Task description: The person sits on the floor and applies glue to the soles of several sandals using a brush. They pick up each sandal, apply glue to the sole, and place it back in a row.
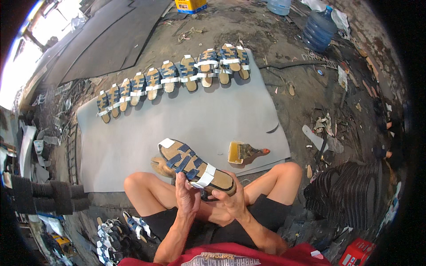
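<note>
Blue-strapped sandal (pixel 190 162), left fingers (pixel 181 180) gripping its side by a white band (pixel 207 175), right fingers (pixel 219 195) clasping its near end.

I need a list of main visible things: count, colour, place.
held sandal: one, blue and tan, in hands
sandal row: about ten, same colours, sheet's far edge
floor sheet: at least one, grey, ahead
tub: one, yellowish, sheet's right
brush: one, dark, on tub
bottles: two, blue, top right
box: one, yellow, top
carton: one, red, lower right
layered stacks: several, black, both sides
loose sandals: several, mixed, lower left
left hand: one, bare, gripping sandal
right hand: one, bare, likewise
</note>
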`<state>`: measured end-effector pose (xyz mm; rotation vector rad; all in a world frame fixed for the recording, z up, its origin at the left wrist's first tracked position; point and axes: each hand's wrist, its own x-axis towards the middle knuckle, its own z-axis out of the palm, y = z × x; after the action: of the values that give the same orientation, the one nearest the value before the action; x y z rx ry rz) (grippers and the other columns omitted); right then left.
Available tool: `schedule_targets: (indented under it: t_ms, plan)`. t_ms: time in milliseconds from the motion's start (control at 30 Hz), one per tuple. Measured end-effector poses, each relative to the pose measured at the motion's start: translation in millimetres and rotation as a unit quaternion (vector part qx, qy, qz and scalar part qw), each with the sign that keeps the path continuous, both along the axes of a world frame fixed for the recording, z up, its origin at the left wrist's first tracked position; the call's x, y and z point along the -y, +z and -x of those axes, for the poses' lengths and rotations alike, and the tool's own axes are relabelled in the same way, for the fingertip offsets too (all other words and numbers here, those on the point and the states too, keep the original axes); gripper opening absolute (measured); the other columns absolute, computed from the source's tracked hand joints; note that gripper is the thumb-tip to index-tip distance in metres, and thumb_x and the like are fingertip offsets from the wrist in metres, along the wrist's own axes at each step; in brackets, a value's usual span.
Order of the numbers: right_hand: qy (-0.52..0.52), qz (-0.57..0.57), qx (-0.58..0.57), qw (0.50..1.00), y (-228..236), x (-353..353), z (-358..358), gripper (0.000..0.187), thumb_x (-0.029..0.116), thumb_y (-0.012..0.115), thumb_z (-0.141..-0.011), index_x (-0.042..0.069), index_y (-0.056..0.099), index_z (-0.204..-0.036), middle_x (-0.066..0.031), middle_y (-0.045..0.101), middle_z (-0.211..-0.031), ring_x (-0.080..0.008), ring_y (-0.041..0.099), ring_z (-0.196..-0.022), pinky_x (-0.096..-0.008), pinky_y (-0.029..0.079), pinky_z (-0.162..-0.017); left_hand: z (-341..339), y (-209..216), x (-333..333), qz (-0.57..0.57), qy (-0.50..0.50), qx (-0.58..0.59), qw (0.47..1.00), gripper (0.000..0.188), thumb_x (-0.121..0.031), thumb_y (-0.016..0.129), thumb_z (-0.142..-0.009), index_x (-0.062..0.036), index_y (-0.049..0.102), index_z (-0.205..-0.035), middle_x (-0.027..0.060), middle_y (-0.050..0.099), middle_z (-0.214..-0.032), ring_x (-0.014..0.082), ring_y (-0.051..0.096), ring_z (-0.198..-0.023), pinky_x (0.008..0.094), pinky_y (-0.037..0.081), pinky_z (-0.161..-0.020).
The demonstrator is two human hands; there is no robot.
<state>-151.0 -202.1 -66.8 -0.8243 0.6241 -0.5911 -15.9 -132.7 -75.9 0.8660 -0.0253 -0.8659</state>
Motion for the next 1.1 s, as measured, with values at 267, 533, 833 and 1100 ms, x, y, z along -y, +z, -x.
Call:
schedule_targets:
  t_ms: [267,533,833,1100]
  plan:
    - [0.01,-0.039,-0.036,0.999,-48,80,81,0.064,0.025,0.079,-0.081,-0.003,0.053,-0.133,-0.0133,0.067,-0.11,-0.018,0.07,-0.082,-0.0303,0.061,-0.069,-180,19,103,0.148,0.056,-0.023,0.987,0.046,-0.033,0.053,-0.104,0.0021,0.057,-0.133,0.0139,0.069,-0.126,0.0255,0.072,-0.109,0.0336,0.062,-0.09]
    - [0.071,-0.123,-0.053,0.988,-100,104,99,0.06,0.025,0.078,-0.075,-0.001,0.057,-0.125,-0.0106,0.068,-0.095,-0.0157,0.064,-0.066,-0.0273,0.052,-0.052,-335,-36,260,-0.067,-0.091,0.151,0.982,0.036,-0.026,0.066,-0.099,-0.0049,0.063,-0.127,0.0056,0.07,-0.121,0.0205,0.063,-0.115,0.0371,0.044,-0.105]
    - [0.065,-0.178,-0.03,0.981,-107,112,99,0.056,0.017,0.076,-0.078,-0.003,0.062,-0.128,-0.0055,0.066,-0.075,-0.0116,0.06,-0.058,-0.0258,0.045,-0.052,-379,-85,370,-0.168,-0.15,0.158,0.961,0.019,-0.015,0.066,-0.097,-0.0096,0.063,-0.115,-0.0008,0.061,-0.095,0.0123,0.058,-0.08,0.0249,0.051,-0.071]
    - [0.065,-0.163,-0.032,0.984,-102,117,92,0.054,0.015,0.078,-0.081,-0.001,0.061,-0.129,-0.005,0.065,-0.075,-0.0106,0.059,-0.061,-0.0253,0.045,-0.056,-426,-135,421,-0.299,-0.158,0.235,0.911,0.009,-0.008,0.058,-0.09,-0.0041,0.066,-0.091,0.0025,0.058,-0.074,0.0144,0.052,-0.06,0.03,0.046,-0.055]
